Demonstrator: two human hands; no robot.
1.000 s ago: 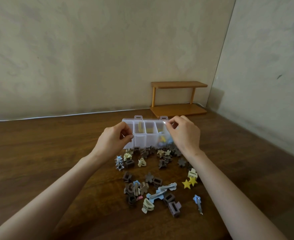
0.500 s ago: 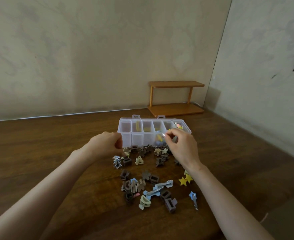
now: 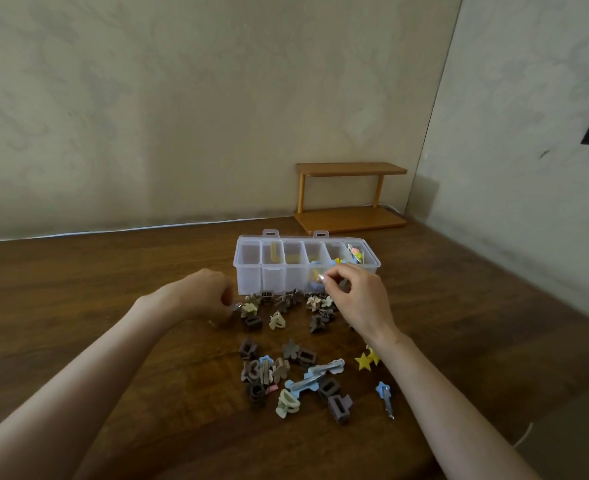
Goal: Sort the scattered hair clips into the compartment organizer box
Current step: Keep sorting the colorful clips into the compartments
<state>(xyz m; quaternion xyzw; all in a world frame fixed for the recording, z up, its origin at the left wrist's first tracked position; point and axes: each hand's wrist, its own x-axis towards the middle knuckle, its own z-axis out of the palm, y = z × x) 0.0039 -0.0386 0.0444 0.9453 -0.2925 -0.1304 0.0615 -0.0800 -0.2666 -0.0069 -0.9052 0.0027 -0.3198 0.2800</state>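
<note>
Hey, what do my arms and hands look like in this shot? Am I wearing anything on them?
Both arms are bare as far as the view reaches. There is no sleeve on the left forearm or the right forearm. The left hand and right hand are ungloved, and no watch, bracelet or ring shows. The nails are too small to make out.

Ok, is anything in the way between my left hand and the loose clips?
Nothing visible. Your left hand sits right beside the nearest hair clips, which lie just in front of the organizer box.
</note>
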